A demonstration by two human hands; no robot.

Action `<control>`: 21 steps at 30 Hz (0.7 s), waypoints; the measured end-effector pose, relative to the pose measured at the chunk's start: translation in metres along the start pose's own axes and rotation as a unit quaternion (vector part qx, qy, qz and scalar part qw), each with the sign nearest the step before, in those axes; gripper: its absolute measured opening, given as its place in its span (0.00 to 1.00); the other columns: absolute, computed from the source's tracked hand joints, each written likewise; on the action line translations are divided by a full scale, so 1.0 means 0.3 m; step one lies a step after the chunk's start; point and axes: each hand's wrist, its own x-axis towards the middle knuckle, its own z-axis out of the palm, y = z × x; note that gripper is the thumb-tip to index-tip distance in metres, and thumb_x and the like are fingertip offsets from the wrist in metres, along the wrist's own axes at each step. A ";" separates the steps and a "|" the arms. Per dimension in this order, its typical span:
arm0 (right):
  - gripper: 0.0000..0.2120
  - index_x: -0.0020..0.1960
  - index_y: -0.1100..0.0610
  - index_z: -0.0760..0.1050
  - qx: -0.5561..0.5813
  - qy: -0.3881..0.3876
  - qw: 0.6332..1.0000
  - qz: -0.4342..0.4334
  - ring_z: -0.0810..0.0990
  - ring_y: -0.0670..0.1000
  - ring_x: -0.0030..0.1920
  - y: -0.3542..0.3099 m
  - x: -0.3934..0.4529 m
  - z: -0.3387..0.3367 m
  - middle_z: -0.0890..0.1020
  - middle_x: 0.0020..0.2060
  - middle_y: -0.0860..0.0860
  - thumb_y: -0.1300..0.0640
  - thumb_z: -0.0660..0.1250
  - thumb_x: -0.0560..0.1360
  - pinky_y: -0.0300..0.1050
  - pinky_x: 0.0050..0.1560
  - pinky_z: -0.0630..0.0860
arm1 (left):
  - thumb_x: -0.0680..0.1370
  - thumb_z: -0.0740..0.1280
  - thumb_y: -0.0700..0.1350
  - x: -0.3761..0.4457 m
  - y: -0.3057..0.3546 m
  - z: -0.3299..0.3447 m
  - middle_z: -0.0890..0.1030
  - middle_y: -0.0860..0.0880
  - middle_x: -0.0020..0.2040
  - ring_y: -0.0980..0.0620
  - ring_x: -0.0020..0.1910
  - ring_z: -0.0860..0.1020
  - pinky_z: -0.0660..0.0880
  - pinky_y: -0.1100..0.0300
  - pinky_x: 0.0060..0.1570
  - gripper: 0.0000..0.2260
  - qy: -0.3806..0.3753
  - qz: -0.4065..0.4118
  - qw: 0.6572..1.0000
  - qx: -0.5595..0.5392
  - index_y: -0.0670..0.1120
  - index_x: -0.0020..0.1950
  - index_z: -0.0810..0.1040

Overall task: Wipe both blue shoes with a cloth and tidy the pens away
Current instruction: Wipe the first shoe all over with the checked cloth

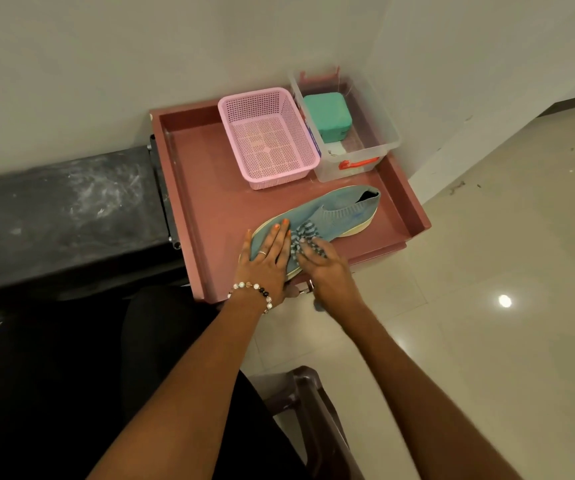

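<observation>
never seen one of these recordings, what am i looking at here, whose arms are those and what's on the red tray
There is no machine here. One camera worn on a person's head looks down at their own arms. The left hand presses flat on the toe of a blue shoe. The right hand holds a striped cloth against the shoe. The shoe lies on a red tray. Behind it stand a pink basket, empty, and a clear box holding a green case.

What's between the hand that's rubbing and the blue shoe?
A striped cloth, bunched under the right hand, lies between it and the shoe, as the head view shows.
</observation>
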 end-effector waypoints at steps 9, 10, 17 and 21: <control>0.21 0.52 0.62 0.82 -0.131 0.017 0.978 0.161 0.77 0.62 0.60 0.109 0.064 -0.002 0.82 0.55 0.56 0.61 0.53 0.70 0.55 0.48 0.78 | 0.71 0.62 0.69 -0.003 -0.002 -0.017 0.34 0.46 0.77 0.48 0.77 0.36 0.25 0.32 0.61 0.52 0.006 -0.018 1.000 0.003 0.43 0.77 0.34; 0.22 0.52 0.63 0.82 -0.115 0.020 0.975 0.190 0.78 0.62 0.59 0.068 0.067 0.000 0.82 0.55 0.57 0.61 0.53 0.69 0.56 0.48 0.78 | 0.70 0.64 0.69 0.000 -0.002 -0.015 0.35 0.46 0.78 0.48 0.77 0.37 0.25 0.32 0.61 0.53 0.004 -0.020 1.000 -0.006 0.43 0.77 0.36; 0.27 0.52 0.58 0.82 -0.020 -0.033 0.988 0.150 0.78 0.58 0.59 -0.129 0.015 0.051 0.82 0.56 0.52 0.59 0.81 0.54 0.52 0.48 0.77 | 0.76 0.63 0.60 -0.001 0.000 -0.009 0.30 0.47 0.76 0.49 0.77 0.35 0.48 0.41 0.72 0.46 -0.027 -0.020 0.999 -0.028 0.42 0.78 0.36; 0.17 0.52 0.58 0.82 -0.074 0.014 0.997 -0.031 0.80 0.60 0.57 0.066 -0.010 -0.012 0.83 0.55 0.53 0.64 0.66 0.65 0.52 0.40 0.78 | 0.79 0.60 0.50 0.000 -0.014 -0.026 0.32 0.48 0.77 0.50 0.77 0.37 0.48 0.43 0.73 0.39 -0.034 -0.012 0.999 -0.039 0.43 0.77 0.34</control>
